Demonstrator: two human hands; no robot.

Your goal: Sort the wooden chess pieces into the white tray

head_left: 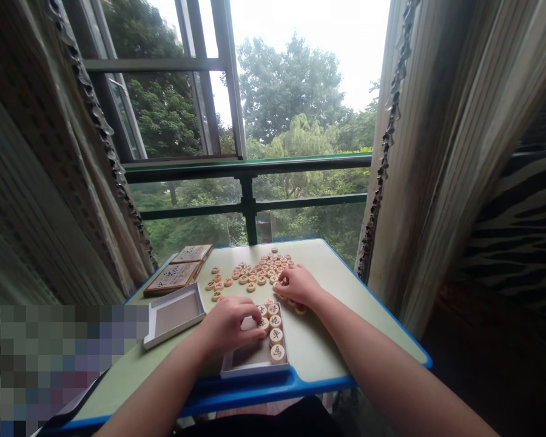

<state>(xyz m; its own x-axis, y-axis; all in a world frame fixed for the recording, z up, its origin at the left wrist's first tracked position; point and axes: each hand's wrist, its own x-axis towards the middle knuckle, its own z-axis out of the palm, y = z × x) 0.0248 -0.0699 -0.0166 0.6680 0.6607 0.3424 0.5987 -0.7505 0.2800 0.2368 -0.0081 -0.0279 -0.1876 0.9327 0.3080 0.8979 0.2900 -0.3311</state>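
My left hand reaches over a shallow white box near the table's front edge. Its thumb and forefinger close on a round wooden Chinese chess piece inside the box. More pieces with dark characters line the box's right side, among them a nearest one. Farther forward, my right hand has its fingertips closed on another Chinese chess piece at the edge of the loose pile. Many loose pieces, red and dark lettered, lie spread over the table. A few sit partly hidden under my right hand.
A white box lid lies to the left, its hollow side up. Behind it rests a folded wooden chessboard. The pale green table has a blue rim. A railing, an open window and curtains surround it.
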